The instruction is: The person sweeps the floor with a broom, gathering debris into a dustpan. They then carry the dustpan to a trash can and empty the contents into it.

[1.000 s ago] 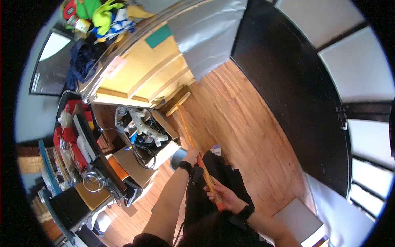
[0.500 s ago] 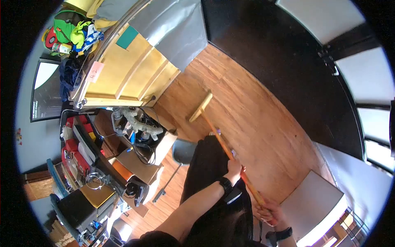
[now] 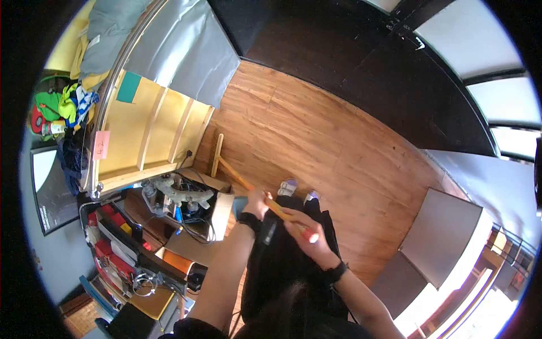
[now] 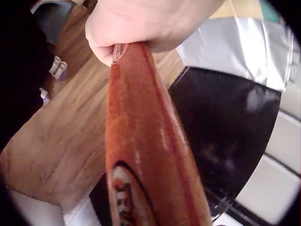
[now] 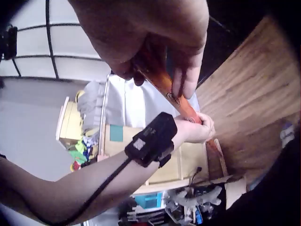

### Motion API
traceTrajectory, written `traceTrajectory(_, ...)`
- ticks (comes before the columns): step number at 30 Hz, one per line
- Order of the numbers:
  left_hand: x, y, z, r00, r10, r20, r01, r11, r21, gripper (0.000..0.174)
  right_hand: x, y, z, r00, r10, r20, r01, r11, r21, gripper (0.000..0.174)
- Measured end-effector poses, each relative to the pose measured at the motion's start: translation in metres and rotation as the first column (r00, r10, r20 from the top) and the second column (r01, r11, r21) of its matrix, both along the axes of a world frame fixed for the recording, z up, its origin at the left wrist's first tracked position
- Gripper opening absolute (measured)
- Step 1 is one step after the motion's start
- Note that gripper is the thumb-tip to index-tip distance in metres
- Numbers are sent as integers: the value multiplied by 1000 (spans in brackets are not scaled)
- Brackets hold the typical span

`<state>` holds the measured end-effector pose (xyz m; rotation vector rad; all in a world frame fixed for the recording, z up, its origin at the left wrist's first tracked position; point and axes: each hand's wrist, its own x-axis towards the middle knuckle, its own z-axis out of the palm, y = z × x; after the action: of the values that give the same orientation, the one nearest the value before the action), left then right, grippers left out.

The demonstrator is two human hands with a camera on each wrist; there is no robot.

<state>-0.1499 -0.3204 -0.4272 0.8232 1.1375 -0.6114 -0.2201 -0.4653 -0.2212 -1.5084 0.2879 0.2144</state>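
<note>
An orange broom handle [image 3: 236,175] slants across the head view, its wide flat head [image 3: 217,155] on the floor beside the wooden panel. My left hand [image 3: 257,204] grips the handle partway down. Nearer its red end, my right hand [image 3: 310,236] holds it with curled fingers. In the left wrist view the left hand [image 4: 148,23] wraps round the orange shaft [image 4: 141,127]. The right wrist view has the right hand's fingers [image 5: 188,77] round the shaft, with the left hand [image 5: 202,129] farther along it.
A cardboard box [image 3: 221,214] of cables and parts stands left of my legs, beside a cluttered desk. The yellow wooden panel [image 3: 135,121] rises behind it. A long black panel [image 3: 350,68] borders the wooden floor [image 3: 339,147]. Grey boxes [image 3: 446,231] stand at right.
From half a second ago, the broom head has moved left, from mid-floor to beside the panel. Both hands have moved left and up with the handle, and the view has turned.
</note>
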Motion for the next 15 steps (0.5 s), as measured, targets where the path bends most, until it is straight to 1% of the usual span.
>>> traceTrajectory(1,10,-16,42,995,-98,10,97,992,77,11,-3,-6,6,996,-88,26,90,994,-61,13)
traceTrajectory(3,-6,-49,53,995,-46,-87,36,993,-109,14,-23,-26,19,984,-158,-80,149,984,-102,14)
traceTrajectory(4,-34,-61,12,987,-160,0,157,968,-194,18,-38,-37,25,967,-218,-130,208,974,-85,14)
traceTrajectory(5,-56,-81,1,996,-84,12,83,947,-309,12,-55,-48,31,943,-275,-185,266,961,-72,14)
traceTrajectory(6,-54,-115,55,967,-232,-108,214,965,-150,10,-69,-62,45,911,-326,-252,314,945,-89,13)
traceTrajectory(7,-76,-141,41,944,-329,11,329,942,-73,8,-81,-73,62,872,-375,-315,359,927,-109,13)
traceTrajectory(8,-84,-163,64,964,-261,-43,253,958,-136,7,-91,-79,74,858,-439,-267,409,898,-162,12)
traceTrajectory(9,-95,-181,74,962,-256,-94,234,952,-198,6,-100,-85,85,842,-496,-213,456,864,-212,11)
traceTrajectory(10,-99,-201,97,956,-266,-124,237,949,-209,6,-106,-90,97,842,-508,-183,453,849,-272,10)
traceTrajectory(11,-112,-222,92,931,-341,-131,322,936,-144,4,-114,-95,104,845,-503,-179,451,852,-267,10)
traceTrajectory(12,-110,-236,118,925,-351,-146,326,930,-171,5,-124,-101,109,852,-511,-114,448,823,-349,9)
traceTrajectory(13,-118,-251,115,924,-358,-137,325,921,-213,7,-131,-106,113,855,-517,-46,451,783,-428,8)
traceTrajectory(14,-120,-261,125,925,-364,-113,321,903,-285,7,-135,-111,115,850,-527,8,477,761,-441,8)
traceTrajectory(15,-128,-270,124,941,-337,-34,301,877,-376,7,-137,-115,122,843,-537,13,487,754,-440,8)
